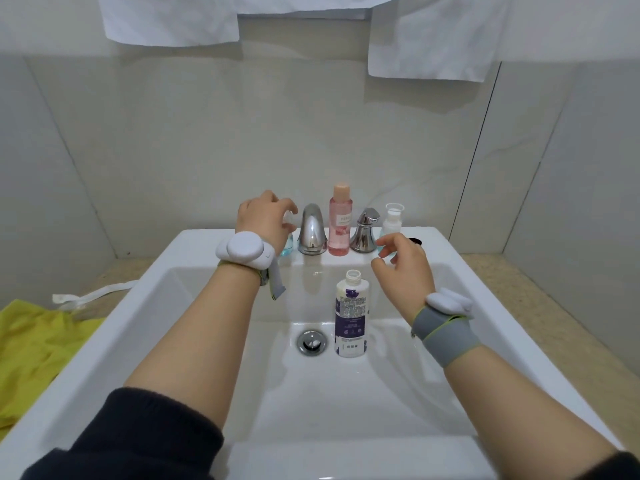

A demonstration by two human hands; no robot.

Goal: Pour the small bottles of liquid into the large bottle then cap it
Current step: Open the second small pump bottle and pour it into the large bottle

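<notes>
Yellow cloth [38, 348] lies crumpled on the speckled surface [540, 306] at far left, beside the white ceramic sink [194, 244]. Moving right, our left hand [263, 216] hovers over a small clear bottle with bluish liquid [287, 244] on the sink's back ledge; the fingers are curled loosely above its top, and we cannot tell whether they already touch it. Next come the chrome tap spout [311, 230], a tall pink bottle with a peach cap [340, 220] and the chrome tap lever [365, 230]. Down in the basin, just right of the metal drain [312, 342], the large white bottle with a purple label [350, 315] stands upright with its neck uncapped. Our right hand [403, 261] is relaxed and spread, holding nothing, near a second small clear bottle with a white pump top [393, 220]. A dark round cap [415, 241] sits on the ledge behind that hand.

We judge the pouring is only beginning: both hands are reaching for small bottles. The next move calls for a firm grip, opening the top, then tilting over the large bottle's narrow neck without knocking it.
</notes>
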